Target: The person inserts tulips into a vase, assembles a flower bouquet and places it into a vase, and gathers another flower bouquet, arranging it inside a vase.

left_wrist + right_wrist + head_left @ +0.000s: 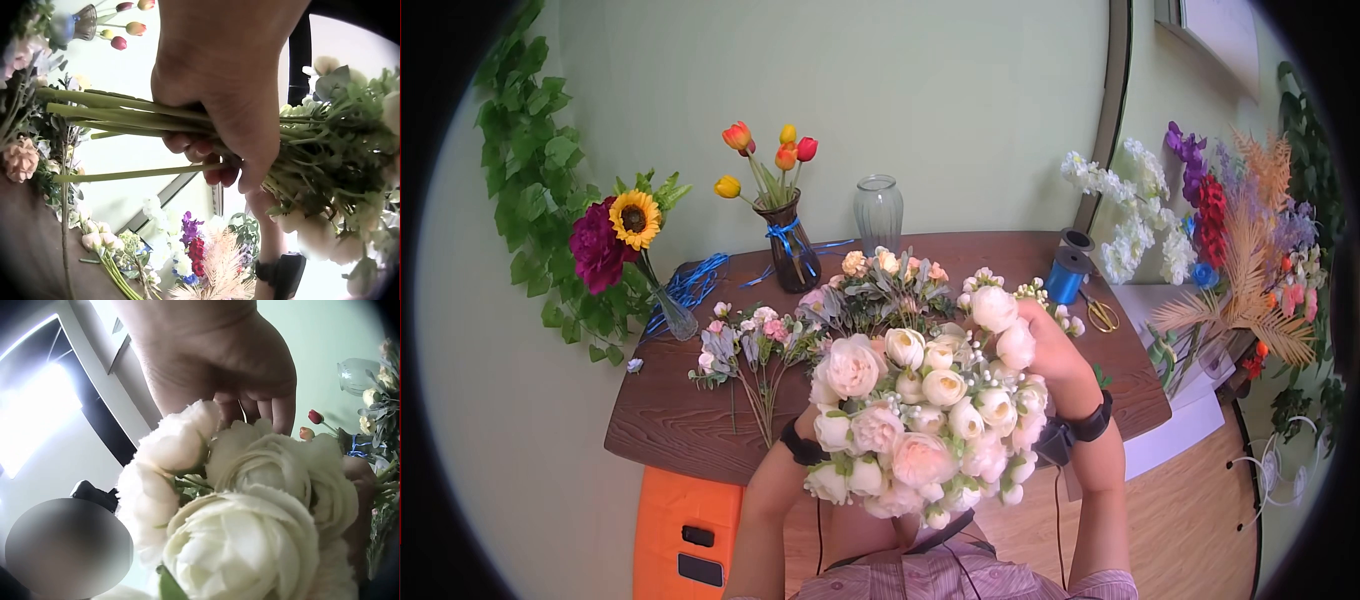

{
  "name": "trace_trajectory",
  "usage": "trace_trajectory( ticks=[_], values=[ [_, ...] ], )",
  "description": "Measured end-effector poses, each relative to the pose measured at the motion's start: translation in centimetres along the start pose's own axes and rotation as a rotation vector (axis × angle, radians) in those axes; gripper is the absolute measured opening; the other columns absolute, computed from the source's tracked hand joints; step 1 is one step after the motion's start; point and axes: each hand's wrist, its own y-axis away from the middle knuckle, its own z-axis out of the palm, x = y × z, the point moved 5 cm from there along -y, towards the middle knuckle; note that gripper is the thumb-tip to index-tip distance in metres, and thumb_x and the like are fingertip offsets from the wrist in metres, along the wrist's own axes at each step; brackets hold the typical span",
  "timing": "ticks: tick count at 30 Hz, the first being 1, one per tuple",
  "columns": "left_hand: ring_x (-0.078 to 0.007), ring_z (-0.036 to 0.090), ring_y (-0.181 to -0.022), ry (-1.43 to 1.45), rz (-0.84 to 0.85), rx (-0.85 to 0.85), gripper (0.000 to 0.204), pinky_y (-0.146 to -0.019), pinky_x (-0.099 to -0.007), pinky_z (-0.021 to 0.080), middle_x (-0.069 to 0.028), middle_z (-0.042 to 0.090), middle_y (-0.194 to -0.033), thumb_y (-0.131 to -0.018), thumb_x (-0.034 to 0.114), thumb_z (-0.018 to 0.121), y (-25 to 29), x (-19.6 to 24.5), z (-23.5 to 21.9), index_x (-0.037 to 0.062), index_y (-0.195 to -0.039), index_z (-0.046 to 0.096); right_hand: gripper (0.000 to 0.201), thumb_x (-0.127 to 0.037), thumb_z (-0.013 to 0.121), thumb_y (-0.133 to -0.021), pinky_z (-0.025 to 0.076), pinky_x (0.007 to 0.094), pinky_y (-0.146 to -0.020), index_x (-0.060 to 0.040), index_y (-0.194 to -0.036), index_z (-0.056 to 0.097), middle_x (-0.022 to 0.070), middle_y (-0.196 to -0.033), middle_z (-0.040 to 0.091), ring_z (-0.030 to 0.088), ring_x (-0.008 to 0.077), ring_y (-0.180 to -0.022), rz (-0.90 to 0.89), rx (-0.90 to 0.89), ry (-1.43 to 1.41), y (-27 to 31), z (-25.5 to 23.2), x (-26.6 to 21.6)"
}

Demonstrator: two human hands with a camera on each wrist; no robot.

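Observation:
A large bouquet of cream and pale pink flowers (925,458) fills the middle of the head view. My left hand (222,106) grips its green stems (125,115), with one stem (137,174) standing apart below the others; in the head view the blooms hide this hand. At the bouquet's upper right edge is my right hand (1055,350), beside two white blooms (1005,325). In the right wrist view the fingers of my right hand (219,362) reach down behind the blooms (244,544), which hide the fingertips.
On the brown table (660,410) lie small flower sprays (765,335), blue ribbon (700,280), a blue spool (1067,275) and scissors (1103,313). A tulip vase (793,255) and a clear glass vase (879,212) stand at the back. More flowers (1235,270) are at the right.

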Motion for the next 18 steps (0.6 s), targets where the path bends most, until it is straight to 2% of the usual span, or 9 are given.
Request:
trace_trajectory(
  ticks=[9, 11, 18],
  values=[
    [-0.0205, 0.052, -0.104, -0.136, 0.064, 0.017, 0.04, -0.083, -0.0344, 0.044, -0.0143, 0.052, -0.114, -0.081, 0.011, 0.05, 2.3, 0.6, -0.3, -0.0008, -0.119, 0.045, 0.016, -0.012, 0.064, -0.075, 0.044, 0.0233, -0.069, 0.0016, -0.084, 0.063, -0.0007, -0.08, 0.061, 0.052, 0.0051, -0.074, 0.048, -0.047, -0.023, 0.0, 0.6, 0.3],
    [-0.0227, 0.061, -0.086, 0.124, -0.019, 0.22, 0.033, -0.069, -0.034, 0.049, -0.0152, 0.061, -0.093, -0.073, 0.008, 0.056, 2.4, 0.4, -0.5, -0.0018, -0.105, 0.056, 0.017, -0.013, 0.064, -0.075, 0.044, 0.0233, -0.069, 0.0016, -0.084, 0.063, -0.0008, -0.081, 0.061, 0.052, 0.005, -0.075, 0.042, -0.039, -0.034, 0.0, 0.7, 0.5],
    [-0.0225, 0.06, -0.085, 0.053, 0.028, 0.167, 0.033, -0.069, -0.0335, 0.048, -0.0144, 0.061, -0.092, -0.073, 0.008, 0.057, 1.7, 0.0, -0.7, -0.0014, -0.105, 0.056, 0.02, -0.015, 0.065, -0.075, 0.043, 0.0231, -0.069, 0.002, -0.084, 0.062, -0.0006, -0.082, 0.062, 0.052, 0.0049, -0.076, 0.029, -0.071, -0.03, 0.1, 0.7, 1.0]
  ],
)
